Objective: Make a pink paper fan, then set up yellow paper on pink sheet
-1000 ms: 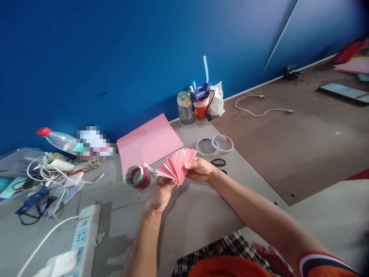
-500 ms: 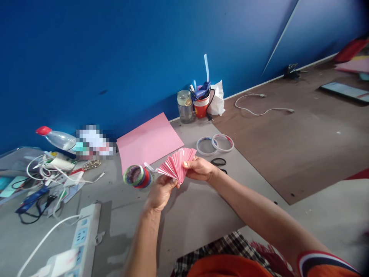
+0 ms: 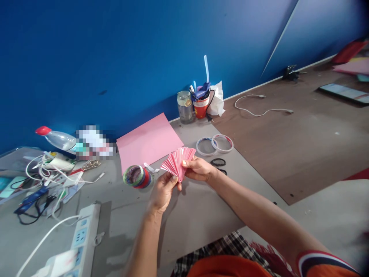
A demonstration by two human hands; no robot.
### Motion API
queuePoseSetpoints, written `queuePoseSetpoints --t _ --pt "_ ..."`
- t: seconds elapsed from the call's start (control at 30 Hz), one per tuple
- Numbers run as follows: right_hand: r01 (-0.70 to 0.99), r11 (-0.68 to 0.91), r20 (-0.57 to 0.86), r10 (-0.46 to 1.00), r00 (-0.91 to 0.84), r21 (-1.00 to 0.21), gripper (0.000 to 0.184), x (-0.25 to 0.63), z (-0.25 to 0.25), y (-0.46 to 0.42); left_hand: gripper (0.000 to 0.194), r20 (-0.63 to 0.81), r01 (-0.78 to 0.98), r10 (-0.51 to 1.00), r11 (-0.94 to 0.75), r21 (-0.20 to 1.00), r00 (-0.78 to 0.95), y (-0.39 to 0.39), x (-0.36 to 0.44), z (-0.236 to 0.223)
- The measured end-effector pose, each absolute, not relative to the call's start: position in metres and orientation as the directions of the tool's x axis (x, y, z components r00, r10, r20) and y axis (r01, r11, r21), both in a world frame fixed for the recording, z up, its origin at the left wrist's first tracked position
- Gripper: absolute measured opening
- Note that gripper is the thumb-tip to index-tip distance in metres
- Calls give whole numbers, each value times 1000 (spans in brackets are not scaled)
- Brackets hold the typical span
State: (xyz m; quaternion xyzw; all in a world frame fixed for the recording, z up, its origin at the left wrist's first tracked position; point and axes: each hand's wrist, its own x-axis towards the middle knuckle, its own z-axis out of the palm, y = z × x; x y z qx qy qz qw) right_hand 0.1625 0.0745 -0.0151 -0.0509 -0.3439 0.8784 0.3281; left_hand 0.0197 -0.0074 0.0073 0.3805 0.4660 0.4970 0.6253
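A pleated pink paper fan (image 3: pixel 176 161) is held in the air above the grey tabletop, its folds spread at the top and narrowing to a point below. My left hand (image 3: pixel 163 191) pinches it near the narrow bottom end, thumb in front. My right hand (image 3: pixel 199 168) grips its right side, with the thumb pressed on the pleats. Behind the fan lies a stack of pink paper (image 3: pixel 150 142). Several rolls of coloured tape (image 3: pixel 137 177) stand just left of my left hand. Black-handled scissors (image 3: pixel 218 162) lie partly hidden beyond my right wrist.
Two clear tape rings (image 3: pixel 222 143) overlap behind my right hand. A glass jar (image 3: pixel 185 107) and a red paper cup (image 3: pixel 201 109) with tools stand by the wall. Tangled cables (image 3: pixel 47 169), a bottle (image 3: pixel 60 140) and a power strip (image 3: pixel 82 234) are on the left.
The fan's left side has drawn in slightly to the right, so its spread is narrower. My left hand has shifted a little with it; my right hand keeps its hold.
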Motion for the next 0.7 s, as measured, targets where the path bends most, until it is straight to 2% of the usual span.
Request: queuePoseSetpoints --t 0.3,0.53,0.7 --pt "-548 -539 146 615 -775 -640 32 162 -14 74 21 -164 -233 986 169 958 41 -7 18 -1" --pt "-502 -533 159 562 -812 -681 39 163 -8 72 25 -190 -237 981 192 952 30 -6 21 3" --pt "-515 -523 117 615 -780 -680 38 163 -11 73 31 -225 -289 974 210 934 -20 -5 25 1"
